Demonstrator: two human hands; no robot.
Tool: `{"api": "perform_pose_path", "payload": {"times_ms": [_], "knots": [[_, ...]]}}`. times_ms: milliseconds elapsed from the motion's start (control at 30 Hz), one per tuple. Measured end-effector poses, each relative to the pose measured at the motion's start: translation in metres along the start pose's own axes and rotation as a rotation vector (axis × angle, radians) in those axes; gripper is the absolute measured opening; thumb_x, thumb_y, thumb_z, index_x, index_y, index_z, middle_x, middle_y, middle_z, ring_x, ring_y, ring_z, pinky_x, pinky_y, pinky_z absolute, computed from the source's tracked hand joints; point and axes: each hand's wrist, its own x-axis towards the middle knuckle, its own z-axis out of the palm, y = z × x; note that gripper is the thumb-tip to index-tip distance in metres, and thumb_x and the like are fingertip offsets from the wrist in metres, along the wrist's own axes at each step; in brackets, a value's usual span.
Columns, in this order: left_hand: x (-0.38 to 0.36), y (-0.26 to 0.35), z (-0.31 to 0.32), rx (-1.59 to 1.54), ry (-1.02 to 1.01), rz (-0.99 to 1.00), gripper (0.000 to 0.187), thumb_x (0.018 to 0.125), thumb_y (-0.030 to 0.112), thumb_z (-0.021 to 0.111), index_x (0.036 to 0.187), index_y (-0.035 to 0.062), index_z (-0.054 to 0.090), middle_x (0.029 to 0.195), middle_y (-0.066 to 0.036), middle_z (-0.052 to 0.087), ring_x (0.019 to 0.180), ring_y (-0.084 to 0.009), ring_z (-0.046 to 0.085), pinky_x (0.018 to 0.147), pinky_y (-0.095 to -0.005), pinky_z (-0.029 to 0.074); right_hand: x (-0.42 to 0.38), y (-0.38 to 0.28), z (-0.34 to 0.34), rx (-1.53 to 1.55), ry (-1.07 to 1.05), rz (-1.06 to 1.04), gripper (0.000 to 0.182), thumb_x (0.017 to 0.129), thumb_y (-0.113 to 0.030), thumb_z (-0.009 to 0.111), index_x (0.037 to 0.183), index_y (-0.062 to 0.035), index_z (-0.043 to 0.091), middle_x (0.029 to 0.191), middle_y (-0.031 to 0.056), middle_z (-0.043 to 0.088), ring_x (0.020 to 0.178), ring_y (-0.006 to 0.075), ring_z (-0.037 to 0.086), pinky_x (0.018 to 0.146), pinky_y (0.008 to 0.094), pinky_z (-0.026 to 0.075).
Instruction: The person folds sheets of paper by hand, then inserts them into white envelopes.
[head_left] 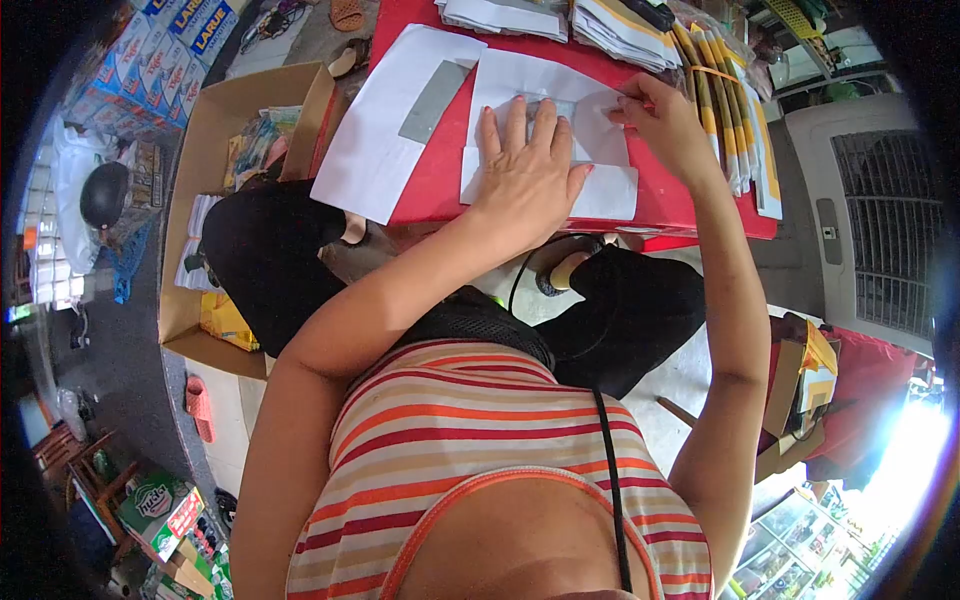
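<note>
My left hand (525, 170) lies flat, fingers spread, on a partly folded white paper (590, 85) on the red table (435, 190). A small greyish piece shows under its fingertips. At the paper's right edge, my right hand (650, 115) has its thumb and fingers pressed together; whether the paper's edge is between them is too small to tell. Left of this paper lies another white sheet (370, 130) with a grey rectangle (432, 100) on it.
Stacks of white papers (625, 40) and banded yellow-and-white envelopes (715, 90) line the table's back and right. A cardboard box (180, 240) with packets stands at the left. A grey fan-like unit (830, 215) is at the right.
</note>
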Motion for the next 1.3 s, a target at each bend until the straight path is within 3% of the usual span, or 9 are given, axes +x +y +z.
{"api": "perform_pose_path", "payload": {"times_ms": [200, 400, 633, 700, 800, 933, 1000, 1100, 1300], "knots": [[-0.001, 0.001, -0.005, -0.015, 0.015, -0.006, 0.055, 0.099, 0.038, 0.054, 0.132, -0.0068, 0.054, 0.138, -0.023, 0.045, 0.132, -0.0426, 0.038, 0.111, -0.0635, 0.025, -0.024, -0.005, 0.005, -0.127, 0.099, -0.084, 0.019, 0.094, -0.013, 0.06, 0.107, 0.0002, 0.065, 0.091, 0.0206, 0.072, 0.088, 0.0375, 0.071, 0.079, 0.0418, 0.053], [0.0, -0.001, -0.002, 0.068, 0.084, -0.022, 0.048, 0.095, 0.029, 0.059, 0.128, -0.0063, 0.055, 0.131, -0.023, 0.048, 0.126, -0.0412, 0.041, 0.109, -0.0578, 0.031, -0.04, -0.015, 0.013, -0.28, 0.159, -0.137, 0.018, 0.092, -0.011, 0.061, 0.108, -0.0026, 0.065, 0.098, 0.0209, 0.071, 0.093, 0.0422, 0.067, 0.081, 0.0475, 0.052], [0.0, -0.007, -0.014, -0.062, 0.053, -0.061, 0.044, 0.081, 0.014, 0.072, 0.119, 0.0003, 0.055, 0.129, -0.019, 0.049, 0.119, -0.0382, 0.045, 0.1, -0.0486, 0.04, -0.059, -0.021, 0.018, -0.293, 0.089, -0.174, 0.019, 0.088, -0.006, 0.064, 0.107, -0.004, 0.066, 0.108, 0.0187, 0.066, 0.095, 0.043, 0.065, 0.081, 0.0487, 0.053], [-0.003, -0.009, -0.01, -0.007, 0.235, 0.044, 0.049, 0.078, 0.013, 0.076, 0.12, 0.0027, 0.054, 0.128, -0.017, 0.05, 0.117, -0.037, 0.047, 0.096, -0.0476, 0.042, -0.063, -0.013, 0.022, -0.336, 0.083, -0.256, 0.022, 0.086, -0.003, 0.065, 0.108, -0.0049, 0.067, 0.11, 0.0163, 0.064, 0.097, 0.0401, 0.065, 0.084, 0.0467, 0.053], [0.0, -0.01, -0.008, 0.015, 0.356, 0.126, 0.049, 0.077, 0.013, 0.077, 0.121, 0.0039, 0.057, 0.128, -0.015, 0.05, 0.116, -0.0365, 0.047, 0.093, -0.046, 0.044, -0.068, -0.009, 0.027, -0.387, 0.132, -0.375, 0.025, 0.085, 0.0, 0.065, 0.109, -0.0058, 0.068, 0.111, 0.0142, 0.064, 0.102, 0.0382, 0.064, 0.091, 0.0482, 0.051], [0.0, -0.017, -0.002, 0.066, 0.329, 0.168, 0.046, 0.079, 0.014, 0.076, 0.12, 0.0046, 0.06, 0.129, -0.012, 0.049, 0.114, -0.0367, 0.047, 0.092, -0.0442, 0.044, -0.071, -0.006, 0.03, -0.449, 0.166, -0.45, 0.029, 0.082, 0.001, 0.065, 0.11, -0.0067, 0.069, 0.11, 0.0124, 0.063, 0.103, 0.0358, 0.062, 0.098, 0.0511, 0.048], [-0.002, -0.02, -0.002, 0.03, 0.166, 0.141, 0.044, 0.08, 0.016, 0.076, 0.12, 0.0039, 0.063, 0.132, -0.011, 0.049, 0.118, -0.0357, 0.046, 0.094, -0.0465, 0.043, -0.072, -0.006, 0.03, -0.536, 0.181, -0.501, 0.027, 0.08, 0.0, 0.066, 0.107, -0.0068, 0.069, 0.11, 0.0118, 0.063, 0.102, 0.0348, 0.062, 0.102, 0.0527, 0.046], [-0.004, -0.007, -0.008, 0.142, 0.225, -0.008, 0.044, 0.081, 0.018, 0.075, 0.121, 0.003, 0.064, 0.135, -0.011, 0.048, 0.123, -0.0337, 0.044, 0.094, -0.0473, 0.041, -0.07, -0.002, 0.034, -0.508, 0.222, -0.514, 0.027, 0.079, 0.0, 0.066, 0.104, -0.0072, 0.069, 0.11, 0.011, 0.062, 0.101, 0.0336, 0.061, 0.103, 0.0518, 0.046], [-0.002, -0.009, -0.013, 0.175, 0.278, 0.053, 0.046, 0.082, 0.021, 0.075, 0.123, 0.0033, 0.064, 0.141, -0.01, 0.05, 0.129, -0.0314, 0.044, 0.097, -0.047, 0.035, -0.071, 0.004, 0.033, -0.481, 0.232, -0.511, 0.023, 0.081, -0.001, 0.067, 0.102, -0.0082, 0.069, 0.111, 0.0074, 0.066, 0.102, 0.0306, 0.063, 0.104, 0.0535, 0.045]]}}
